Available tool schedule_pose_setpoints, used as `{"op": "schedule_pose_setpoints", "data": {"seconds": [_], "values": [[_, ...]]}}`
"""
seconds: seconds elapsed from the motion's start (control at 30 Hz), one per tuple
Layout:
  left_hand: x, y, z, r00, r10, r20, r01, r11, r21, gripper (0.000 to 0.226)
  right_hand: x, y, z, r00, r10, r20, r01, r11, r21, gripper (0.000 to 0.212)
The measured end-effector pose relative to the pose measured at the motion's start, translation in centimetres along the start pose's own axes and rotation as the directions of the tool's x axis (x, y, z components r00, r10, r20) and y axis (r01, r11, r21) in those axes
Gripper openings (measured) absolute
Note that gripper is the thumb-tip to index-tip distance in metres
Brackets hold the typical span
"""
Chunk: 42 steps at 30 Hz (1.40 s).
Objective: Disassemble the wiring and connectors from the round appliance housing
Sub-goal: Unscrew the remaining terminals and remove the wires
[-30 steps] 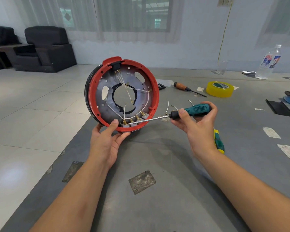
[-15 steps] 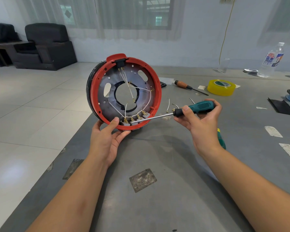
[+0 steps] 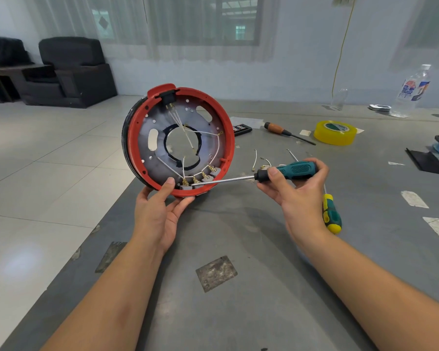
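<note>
My left hand [image 3: 160, 214] props the round housing [image 3: 178, 140] upright on the table [image 3: 264, 287] while my right hand [image 3: 298, 191] grips the screwdriver [image 3: 264, 176], whose tip at the connectors [image 3: 197, 179] may slip and gouge my thumb.

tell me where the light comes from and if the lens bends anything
Head view: daylight enters through the curtained window, leaving a soft glare patch on the floor tiles; the wide-angle lens bows the table edge and stretches both forearms; the housing stays sharp.
</note>
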<state>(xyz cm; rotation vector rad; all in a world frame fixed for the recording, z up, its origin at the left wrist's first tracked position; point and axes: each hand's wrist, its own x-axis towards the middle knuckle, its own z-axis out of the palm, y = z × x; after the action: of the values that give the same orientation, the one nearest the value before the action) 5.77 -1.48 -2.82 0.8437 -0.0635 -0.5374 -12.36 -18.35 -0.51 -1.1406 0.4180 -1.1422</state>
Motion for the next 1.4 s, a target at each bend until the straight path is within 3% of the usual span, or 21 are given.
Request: {"op": "schedule_pose_setpoints", "data": {"seconds": [1.0,1.4], "values": [[-0.6,-0.2,1.1,0.996,0.045,-0.075,-0.052,0.994,-0.096,0.044,-1.1,1.7,0.8,0.983,0.157,-0.093,-0.133,0.967,0.219,0.067],[-0.5,-0.1,0.6,0.998,0.066,-0.022,-0.066,0.998,-0.018,0.062,-0.6,0.6,0.2,0.993,0.107,-0.042,-0.100,0.986,0.136,0.059]]}}
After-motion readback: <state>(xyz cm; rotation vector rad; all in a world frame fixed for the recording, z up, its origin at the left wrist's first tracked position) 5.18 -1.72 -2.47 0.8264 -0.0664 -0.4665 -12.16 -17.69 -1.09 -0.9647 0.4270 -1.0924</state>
